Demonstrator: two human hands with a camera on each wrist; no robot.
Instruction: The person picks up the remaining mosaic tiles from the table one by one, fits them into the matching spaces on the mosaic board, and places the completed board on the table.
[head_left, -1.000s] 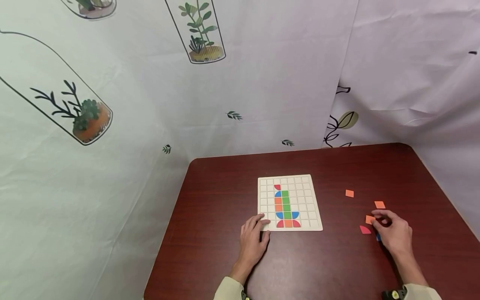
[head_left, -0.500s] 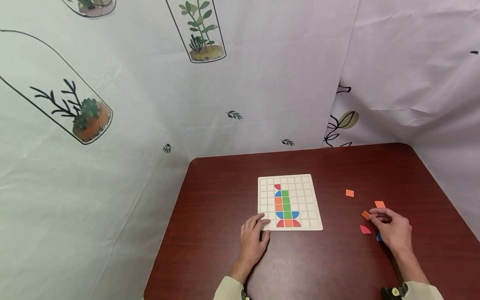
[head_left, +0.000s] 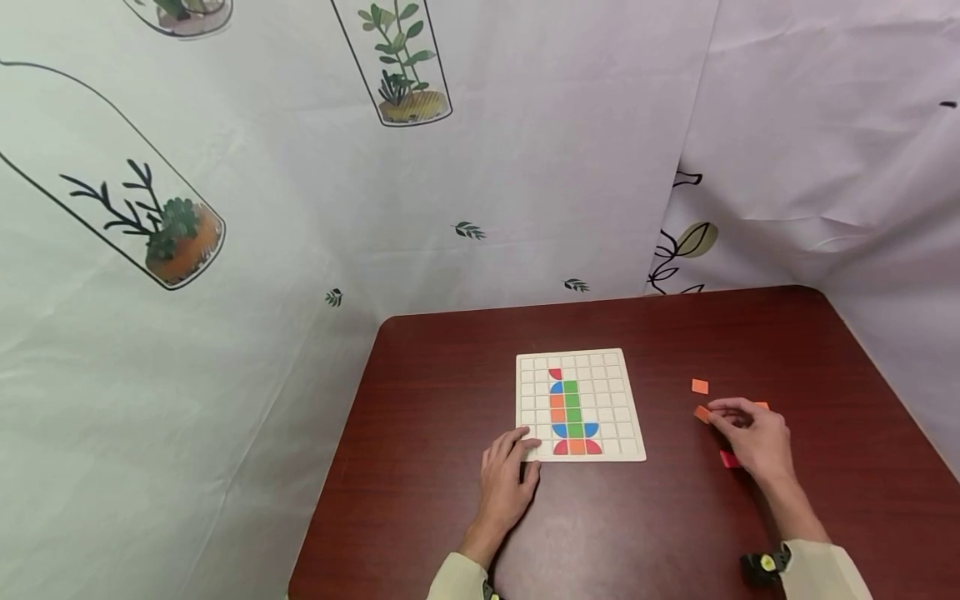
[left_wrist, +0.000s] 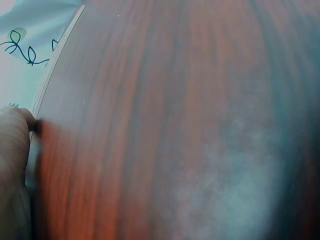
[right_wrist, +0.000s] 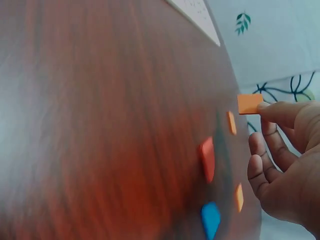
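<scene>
Pinched between the thumb and a finger of my right hand (head_left: 759, 440) is an orange square tile (head_left: 702, 414), held above the table; the right wrist view shows the same tile (right_wrist: 249, 104) at the fingertips. My left hand (head_left: 507, 487) rests its fingers on the lower left corner of a cream grid board (head_left: 617, 377). On the board, red, blue, orange and green pieces form an upright shape, with green squares (head_left: 572, 402) in a column. In the left wrist view, part of the left hand (left_wrist: 14, 155) touches the board's edge (left_wrist: 55, 65).
Loose pieces lie on the dark red table (head_left: 450, 375) around the right hand: an orange square (head_left: 700, 387), a red piece (head_left: 729, 459) and another orange piece (head_left: 762, 405), mostly hidden. A blue piece (right_wrist: 210, 220) shows in the right wrist view. Patterned cloth (head_left: 525, 183) hangs behind.
My right hand has picked up the orange square tile from the table and moved left and away from me with it. The left hand and the board have stayed put.
</scene>
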